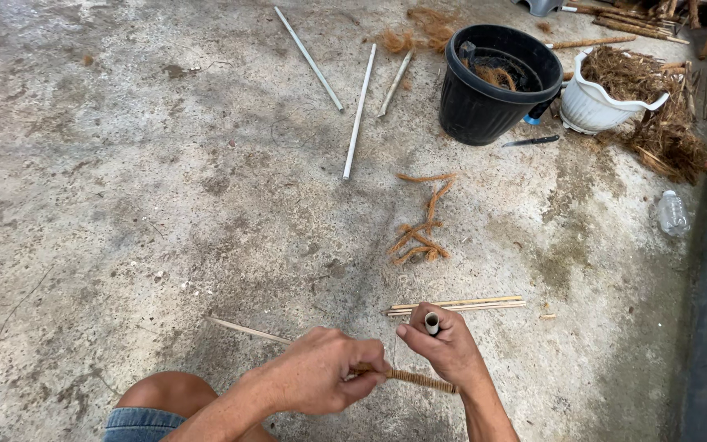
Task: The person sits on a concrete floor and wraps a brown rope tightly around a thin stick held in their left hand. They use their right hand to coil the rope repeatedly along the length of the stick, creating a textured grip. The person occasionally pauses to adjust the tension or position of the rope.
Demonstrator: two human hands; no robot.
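Hands meet low in my view, near the bottom edge. I see the right hand (450, 348) wrapped around a short pale tube (432, 324), whose open end pokes up between thumb and forefinger. My left hand (321, 370) is clenched on a thin stick wound with brown fibre cord (412, 379); the wound stretch runs from the left fingertips to the right, under the right palm. Whether stick and tube are one piece I cannot tell, since the right hand hides the join. A bare knee and a denim hem (139, 424) show at the near left.

On the concrete floor (124, 205), just beyond the right hand, lie a few thin split sticks (456, 304) side by side. Farther off sits a loose tangle of brown fibre (423, 225), and beyond it three long pale rods (359, 112). At the far right stand a black plastic pot (484, 102) and a white pot (595, 105) stuffed with dry fibre, with a knife (531, 141) between them on the floor. A clear plastic bottle (672, 213) lies at the right edge.
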